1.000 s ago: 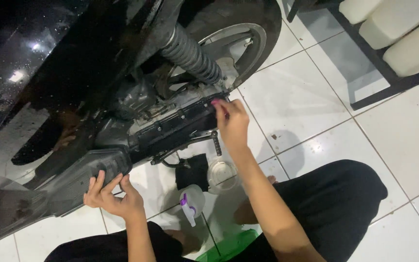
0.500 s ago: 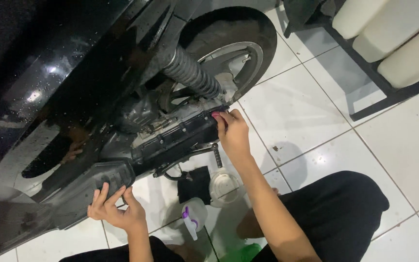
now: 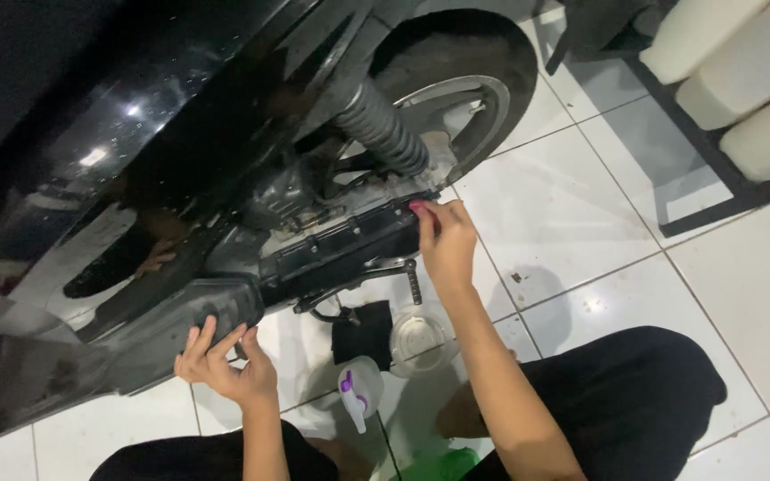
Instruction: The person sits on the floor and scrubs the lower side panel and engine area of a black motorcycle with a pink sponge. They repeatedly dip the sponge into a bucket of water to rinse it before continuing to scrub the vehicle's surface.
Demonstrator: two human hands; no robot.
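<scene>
A black scooter fills the upper left, its glossy side panel (image 3: 135,116) above and its rear wheel (image 3: 474,98) at top centre. My right hand (image 3: 446,240) presses its fingers on the rear end of a long black engine cover (image 3: 340,254) under the body. My left hand (image 3: 220,361) rests with spread fingers on the lower edge of the grey belly panel (image 3: 180,325) further forward. Neither hand holds a tool that I can see. A coiled shock absorber (image 3: 380,125) runs down beside the wheel.
On the white tiled floor (image 3: 581,223) under the scooter lie a black cloth (image 3: 363,334), a clear round lid or bowl (image 3: 418,337) and a white spray bottle with a purple trigger (image 3: 356,396). A kickstand lever (image 3: 412,281) hangs down. A black rack with pale cushions (image 3: 724,89) stands top right.
The view has shifted slightly, bringing the wheel nearer the centre. Both hands stay on the same parts of the scooter, my left hand's fingers spreading a little.
</scene>
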